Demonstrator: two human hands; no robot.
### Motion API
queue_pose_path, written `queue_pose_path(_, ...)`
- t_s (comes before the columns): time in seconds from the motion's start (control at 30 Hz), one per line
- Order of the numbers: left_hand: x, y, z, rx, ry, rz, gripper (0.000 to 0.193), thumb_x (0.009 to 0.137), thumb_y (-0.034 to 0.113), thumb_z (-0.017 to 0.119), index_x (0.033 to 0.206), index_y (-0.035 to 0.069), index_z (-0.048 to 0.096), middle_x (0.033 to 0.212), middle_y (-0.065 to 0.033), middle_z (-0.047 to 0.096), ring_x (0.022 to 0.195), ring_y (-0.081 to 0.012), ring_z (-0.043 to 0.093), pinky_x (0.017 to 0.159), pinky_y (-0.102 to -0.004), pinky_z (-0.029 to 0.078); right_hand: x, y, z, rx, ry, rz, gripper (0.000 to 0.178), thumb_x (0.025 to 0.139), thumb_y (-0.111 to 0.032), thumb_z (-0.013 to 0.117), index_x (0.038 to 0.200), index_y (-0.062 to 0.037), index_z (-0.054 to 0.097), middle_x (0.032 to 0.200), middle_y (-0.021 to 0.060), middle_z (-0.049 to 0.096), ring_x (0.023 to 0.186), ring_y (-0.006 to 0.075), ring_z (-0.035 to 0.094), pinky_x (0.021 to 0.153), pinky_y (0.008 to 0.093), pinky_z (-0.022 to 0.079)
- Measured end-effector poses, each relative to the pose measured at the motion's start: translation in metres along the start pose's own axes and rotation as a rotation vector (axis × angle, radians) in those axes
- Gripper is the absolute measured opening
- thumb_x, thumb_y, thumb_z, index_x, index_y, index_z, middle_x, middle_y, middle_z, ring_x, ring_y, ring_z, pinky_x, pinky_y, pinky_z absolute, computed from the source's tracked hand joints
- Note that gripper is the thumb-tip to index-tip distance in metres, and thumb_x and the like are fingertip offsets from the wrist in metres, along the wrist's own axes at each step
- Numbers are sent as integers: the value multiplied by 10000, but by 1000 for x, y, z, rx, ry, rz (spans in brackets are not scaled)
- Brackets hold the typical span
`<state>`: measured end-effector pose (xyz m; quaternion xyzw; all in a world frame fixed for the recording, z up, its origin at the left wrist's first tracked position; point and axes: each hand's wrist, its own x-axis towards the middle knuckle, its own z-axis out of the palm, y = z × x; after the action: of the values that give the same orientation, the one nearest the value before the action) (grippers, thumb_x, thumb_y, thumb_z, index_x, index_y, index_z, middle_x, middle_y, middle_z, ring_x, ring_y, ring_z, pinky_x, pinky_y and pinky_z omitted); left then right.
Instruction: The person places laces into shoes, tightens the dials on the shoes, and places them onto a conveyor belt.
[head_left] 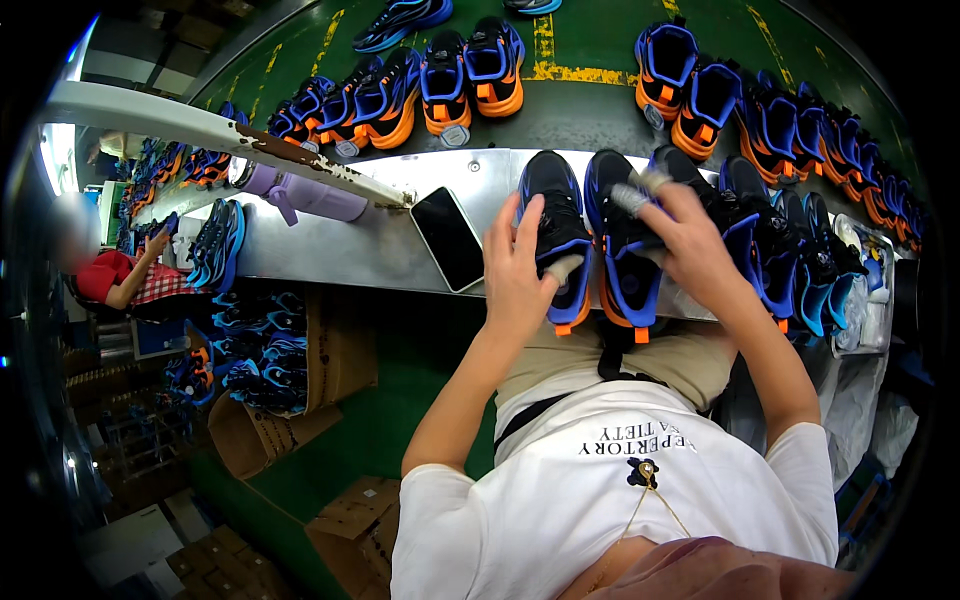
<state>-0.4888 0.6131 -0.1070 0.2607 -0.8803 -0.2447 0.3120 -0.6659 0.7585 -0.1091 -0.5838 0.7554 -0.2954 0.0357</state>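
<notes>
A black sneaker (551, 215) with a blue lining and an orange heel tab lies toe away from me on the metal bench. My left hand (513, 262) grips its left side, with the fingers along the outside and the covered thumb inside the collar. Beside it, touching or nearly so, is a matching sneaker (632, 275). Over that one's laces reaches my right hand (692, 240), slightly blurred. Pale coverings wrap two of its fingertips, and whether they grip anything is unclear. More sneakers (745, 215) stand to the right, partly behind my right hand and forearm.
Left of my hands, a phone (447, 240) lies on the bench (320, 245) near a purple bottle (305, 195). A chipped white bar (230, 140) crosses above. Sneakers (445, 85) line the green conveyor beyond. Cardboard boxes (340, 350) stand below left; a person in red (105, 275) sits farther left.
</notes>
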Motion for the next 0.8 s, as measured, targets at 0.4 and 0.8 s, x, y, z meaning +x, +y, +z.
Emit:
queue_pose_path(0.4, 3, -16, 0, -60, -467, 160, 528, 579, -65, 673, 1057, 158, 655, 1109, -53, 614, 1005, -312, 467, 893, -391, 406, 0, -10, -2, 65, -61, 112, 471, 611, 42, 678, 1063, -84, 642, 1059, 117, 562, 1020, 323, 549, 816, 392, 498)
queue_pose_path(0.8, -5, 10, 28, 377, -592, 459, 231, 752, 89, 602, 967, 11, 633, 1224, -159, 562, 1074, -338, 488, 859, -401, 436, -40, -26, 15, -205, -107, -65, 362, 753, -118, 641, 1093, 0, 607, 1245, 252, 523, 1189, 381, 506, 996, 416, 443)
